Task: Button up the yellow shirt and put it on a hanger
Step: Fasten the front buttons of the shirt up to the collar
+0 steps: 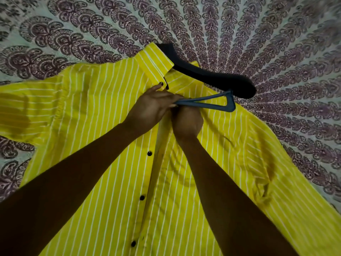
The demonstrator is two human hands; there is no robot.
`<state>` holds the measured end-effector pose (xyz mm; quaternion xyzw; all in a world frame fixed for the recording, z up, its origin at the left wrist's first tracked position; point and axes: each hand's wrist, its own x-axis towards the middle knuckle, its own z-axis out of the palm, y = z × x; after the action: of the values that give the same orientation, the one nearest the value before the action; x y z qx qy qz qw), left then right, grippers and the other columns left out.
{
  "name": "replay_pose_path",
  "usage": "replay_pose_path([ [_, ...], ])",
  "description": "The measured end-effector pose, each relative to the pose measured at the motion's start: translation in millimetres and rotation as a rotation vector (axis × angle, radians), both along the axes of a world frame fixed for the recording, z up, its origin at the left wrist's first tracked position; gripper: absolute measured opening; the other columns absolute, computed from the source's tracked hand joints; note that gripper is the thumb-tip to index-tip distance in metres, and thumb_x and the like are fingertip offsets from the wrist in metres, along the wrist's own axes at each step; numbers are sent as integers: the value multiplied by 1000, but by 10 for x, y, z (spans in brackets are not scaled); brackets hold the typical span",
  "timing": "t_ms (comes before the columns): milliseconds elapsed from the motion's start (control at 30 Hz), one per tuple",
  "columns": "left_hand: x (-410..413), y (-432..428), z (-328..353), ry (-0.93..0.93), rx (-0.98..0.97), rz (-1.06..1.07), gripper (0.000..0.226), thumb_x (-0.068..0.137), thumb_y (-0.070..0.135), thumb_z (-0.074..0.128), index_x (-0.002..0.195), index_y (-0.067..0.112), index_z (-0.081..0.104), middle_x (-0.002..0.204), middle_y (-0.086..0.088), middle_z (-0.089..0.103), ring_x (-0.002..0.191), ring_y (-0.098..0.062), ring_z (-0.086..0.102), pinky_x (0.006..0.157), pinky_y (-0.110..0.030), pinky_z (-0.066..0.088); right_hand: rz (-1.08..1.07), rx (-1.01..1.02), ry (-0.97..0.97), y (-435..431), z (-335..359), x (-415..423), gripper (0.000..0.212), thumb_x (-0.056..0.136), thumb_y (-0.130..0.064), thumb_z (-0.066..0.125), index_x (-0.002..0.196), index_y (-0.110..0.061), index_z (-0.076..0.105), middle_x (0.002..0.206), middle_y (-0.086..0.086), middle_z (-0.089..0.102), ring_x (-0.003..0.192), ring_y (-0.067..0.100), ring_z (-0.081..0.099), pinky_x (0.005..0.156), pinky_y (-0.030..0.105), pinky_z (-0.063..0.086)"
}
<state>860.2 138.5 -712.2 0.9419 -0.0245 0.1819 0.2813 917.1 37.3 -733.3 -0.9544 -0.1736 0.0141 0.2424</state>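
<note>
The yellow shirt [103, 115] with thin white stripes lies front up and spread out on the bed, collar at the far end. Three black buttons [149, 153] show along the placket below my hands. A hanger lies slanted across the collar opening, with a wide dark shoulder bar [212, 74] and a thin blue frame [217, 100]. My left hand [153, 108] grips the near end of the blue frame just below the collar. My right hand [187, 121] is curled tight beside it on the shirt's front edge, and its fingers are hidden.
A bedsheet [258, 30] with a purple paisley print covers the whole surface around the shirt. The shirt's sleeves spread to the left edge [20, 108] and the lower right [295, 191]. Both forearms cross the shirt's front.
</note>
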Motion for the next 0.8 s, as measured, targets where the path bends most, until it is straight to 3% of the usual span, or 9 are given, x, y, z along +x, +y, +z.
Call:
replay_pose_path([
  [100,4,4,5,-42,-5,-11,29,87,16,50,109,3,65,96,-15,71,92,-13,54,101,-38,31,-29,394,410,-238,-26,249,25,84,-18,50,95,-5,68,91,14,68,92,32,62,88,42,48],
  [167,-15,12,-30,-64,-16,-21,26,87,16,51,109,8,62,94,-14,71,90,-14,55,100,-39,33,-204,762,625,-466,38,436,27,86,-12,47,76,-17,71,70,-4,68,73,12,65,76,28,55],
  [233,-31,4,-69,-49,-26,-30,25,87,16,51,112,15,55,92,-13,70,89,-14,55,97,-37,35,-291,948,871,-732,140,609,40,96,-2,36,75,-22,63,56,-11,66,56,0,62,58,16,52],
  [333,-39,-11,-76,8,-34,-31,27,87,18,51,110,12,63,91,-12,70,85,-19,59,84,-33,39,-296,1050,1131,-958,280,813,24,88,-22,44,78,-17,66,65,-2,71,60,9,67,55,22,56],
  [500,-62,-22,-171,97,174,-93,33,84,21,45,103,7,68,82,-10,69,74,-27,67,70,-35,53,-277,1125,821,-1033,476,1001,39,73,-27,71,102,-2,64,102,14,67,100,30,61,96,45,49],
  [567,-27,-39,-216,112,195,-102,33,84,21,46,103,7,69,84,-12,68,75,-31,65,69,-39,54,-201,1030,649,-898,518,979,5,82,-17,63,84,-13,66,80,-5,70,84,17,61,91,40,50],
  [667,84,-86,-260,142,213,-10,31,82,28,48,103,16,69,98,-13,65,91,-29,52,71,-40,49,-82,906,473,-458,605,754,24,90,-6,53,71,-19,59,56,-17,59,58,-8,49,66,16,42],
  [733,144,-155,-292,206,255,9,29,80,25,47,97,15,68,95,-15,64,88,-31,55,70,-35,43,20,847,361,-204,562,569,17,90,-4,51,76,-10,59,66,-15,55,59,-13,50,65,8,39],
  [800,189,-195,-279,266,48,124,34,84,19,38,107,5,59,103,-21,61,91,-32,62,71,-22,42,208,626,360,-55,476,425,15,87,-11,54,80,-3,65,72,-4,60,66,-7,55,72,16,47],
])
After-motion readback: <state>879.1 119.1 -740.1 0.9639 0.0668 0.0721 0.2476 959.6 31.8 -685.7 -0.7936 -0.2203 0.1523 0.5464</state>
